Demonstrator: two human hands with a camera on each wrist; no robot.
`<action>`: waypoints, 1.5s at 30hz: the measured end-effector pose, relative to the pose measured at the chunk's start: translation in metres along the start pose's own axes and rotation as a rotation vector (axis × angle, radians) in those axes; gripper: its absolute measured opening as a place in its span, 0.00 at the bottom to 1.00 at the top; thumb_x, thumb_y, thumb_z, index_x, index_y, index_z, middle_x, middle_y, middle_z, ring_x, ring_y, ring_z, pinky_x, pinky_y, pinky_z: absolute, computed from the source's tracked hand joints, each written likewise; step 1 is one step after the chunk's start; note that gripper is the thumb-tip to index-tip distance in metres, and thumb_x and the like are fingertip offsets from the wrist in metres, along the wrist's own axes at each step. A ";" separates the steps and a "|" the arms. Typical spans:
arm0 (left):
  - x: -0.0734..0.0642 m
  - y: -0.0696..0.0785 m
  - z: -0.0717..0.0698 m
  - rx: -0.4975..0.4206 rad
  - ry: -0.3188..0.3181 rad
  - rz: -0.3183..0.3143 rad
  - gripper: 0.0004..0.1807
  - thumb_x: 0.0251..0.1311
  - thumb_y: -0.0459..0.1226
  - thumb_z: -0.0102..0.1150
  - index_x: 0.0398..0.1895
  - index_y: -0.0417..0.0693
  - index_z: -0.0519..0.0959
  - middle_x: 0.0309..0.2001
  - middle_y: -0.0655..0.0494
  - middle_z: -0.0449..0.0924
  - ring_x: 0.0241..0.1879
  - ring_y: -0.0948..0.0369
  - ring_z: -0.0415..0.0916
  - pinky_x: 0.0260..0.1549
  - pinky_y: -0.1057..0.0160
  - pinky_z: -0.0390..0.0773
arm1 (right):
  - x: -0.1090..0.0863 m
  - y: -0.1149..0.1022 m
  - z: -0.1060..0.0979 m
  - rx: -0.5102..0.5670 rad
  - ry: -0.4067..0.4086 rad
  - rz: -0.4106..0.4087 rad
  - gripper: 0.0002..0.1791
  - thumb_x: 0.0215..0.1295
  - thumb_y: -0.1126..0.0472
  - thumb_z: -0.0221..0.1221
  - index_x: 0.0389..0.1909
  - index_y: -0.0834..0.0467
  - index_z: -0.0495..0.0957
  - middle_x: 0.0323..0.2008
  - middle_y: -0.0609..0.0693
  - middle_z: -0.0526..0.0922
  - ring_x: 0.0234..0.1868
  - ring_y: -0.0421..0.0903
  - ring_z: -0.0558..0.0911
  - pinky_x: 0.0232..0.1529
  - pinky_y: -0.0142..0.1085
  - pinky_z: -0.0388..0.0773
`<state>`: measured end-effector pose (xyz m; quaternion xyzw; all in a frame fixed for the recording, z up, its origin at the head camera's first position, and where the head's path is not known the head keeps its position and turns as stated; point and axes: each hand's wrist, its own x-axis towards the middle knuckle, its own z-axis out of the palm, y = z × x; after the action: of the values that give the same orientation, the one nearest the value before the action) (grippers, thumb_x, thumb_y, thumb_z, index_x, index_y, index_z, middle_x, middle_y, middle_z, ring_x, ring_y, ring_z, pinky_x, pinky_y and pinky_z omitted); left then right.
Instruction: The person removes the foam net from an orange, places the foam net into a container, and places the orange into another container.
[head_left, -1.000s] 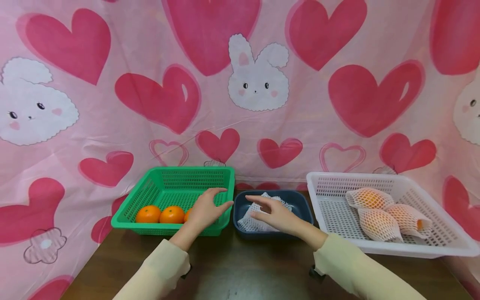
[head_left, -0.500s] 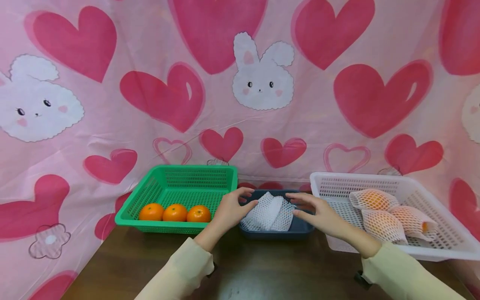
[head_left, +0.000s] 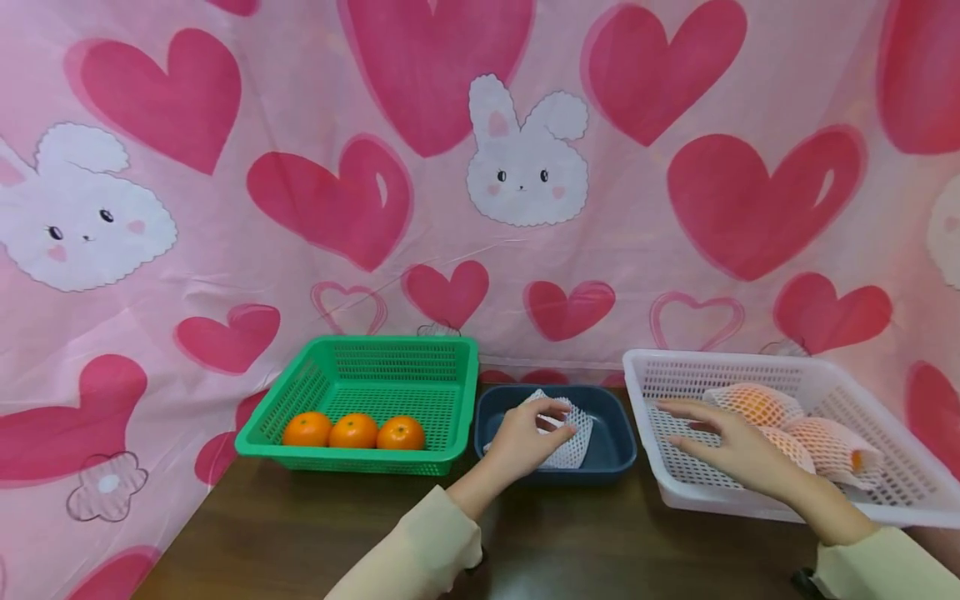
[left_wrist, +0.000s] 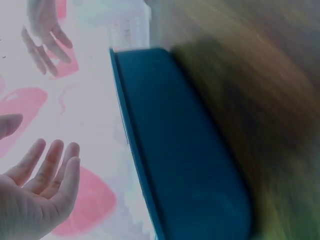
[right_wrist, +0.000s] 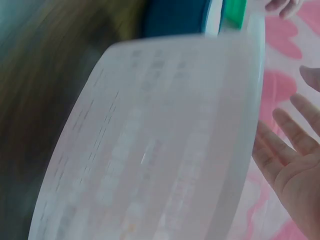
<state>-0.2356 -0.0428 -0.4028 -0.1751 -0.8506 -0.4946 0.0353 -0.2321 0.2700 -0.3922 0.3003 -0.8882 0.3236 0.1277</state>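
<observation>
In the head view my left hand (head_left: 525,437) is over the dark blue basin (head_left: 617,429), its fingers relaxed and slightly bent, holding nothing. Behind it, partly covered, white foam fruit nets (head_left: 576,440) lie in the basin. My right hand (head_left: 742,454) hangs over the white basket (head_left: 813,512), fingers loosely extended with nothing in them. Close by its fingers are three oranges in foam nets: one at the back (head_left: 753,404), one at the right (head_left: 832,446), and one partly hidden by the hand (head_left: 791,448). The right wrist view shows the palm and spread fingers (right_wrist: 295,142) beside the basket rim.
Three bare oranges (head_left: 354,431) sit along the front of a green basket (head_left: 442,458) on the left. Basin and both baskets stand in a row on a dark wooden table (head_left: 600,533). A pink heart-and-rabbit cloth (head_left: 442,200) hangs right behind them.
Both hands have moved right. The left passed from the green basket to over the basin. The right went from over the basin to above the white basket. Neither has picked up anything.
</observation>
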 end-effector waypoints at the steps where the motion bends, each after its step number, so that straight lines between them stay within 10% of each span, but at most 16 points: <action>1: 0.000 0.001 0.004 -0.020 -0.008 0.002 0.16 0.64 0.43 0.69 0.52 0.48 0.85 0.45 0.56 0.86 0.41 0.61 0.82 0.34 0.68 0.82 | -0.003 0.004 -0.003 -0.027 0.005 0.010 0.25 0.62 0.62 0.71 0.61 0.60 0.81 0.56 0.54 0.84 0.56 0.31 0.77 0.50 0.32 0.80; 17: 0.006 0.018 0.060 -0.530 -0.067 -0.218 0.17 0.67 0.35 0.65 0.58 0.41 0.81 0.41 0.57 0.82 0.46 0.49 0.84 0.42 0.52 0.85 | -0.034 0.061 -0.047 -0.257 -0.019 0.213 0.28 0.60 0.57 0.73 0.57 0.69 0.79 0.55 0.76 0.77 0.49 0.77 0.78 0.41 0.70 0.75; 30: 0.010 0.037 0.096 -0.752 -0.051 -0.357 0.29 0.63 0.26 0.65 0.67 0.46 0.70 0.46 0.51 0.78 0.40 0.52 0.85 0.41 0.50 0.85 | -0.039 0.104 -0.047 -0.406 -0.154 0.317 0.40 0.54 0.51 0.75 0.53 0.80 0.73 0.46 0.81 0.76 0.49 0.81 0.75 0.45 0.69 0.73; 45: 0.014 0.042 0.118 -0.833 0.033 -0.423 0.31 0.56 0.15 0.61 0.62 0.42 0.72 0.39 0.51 0.78 0.37 0.53 0.84 0.39 0.51 0.85 | -0.036 0.102 -0.035 -0.423 -0.218 0.336 0.46 0.39 0.52 0.82 0.55 0.75 0.73 0.46 0.83 0.73 0.46 0.81 0.74 0.41 0.71 0.73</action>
<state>-0.2215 0.0803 -0.4244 0.0110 -0.5957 -0.7932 -0.1261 -0.2653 0.3714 -0.4312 0.1488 -0.9816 0.1138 0.0360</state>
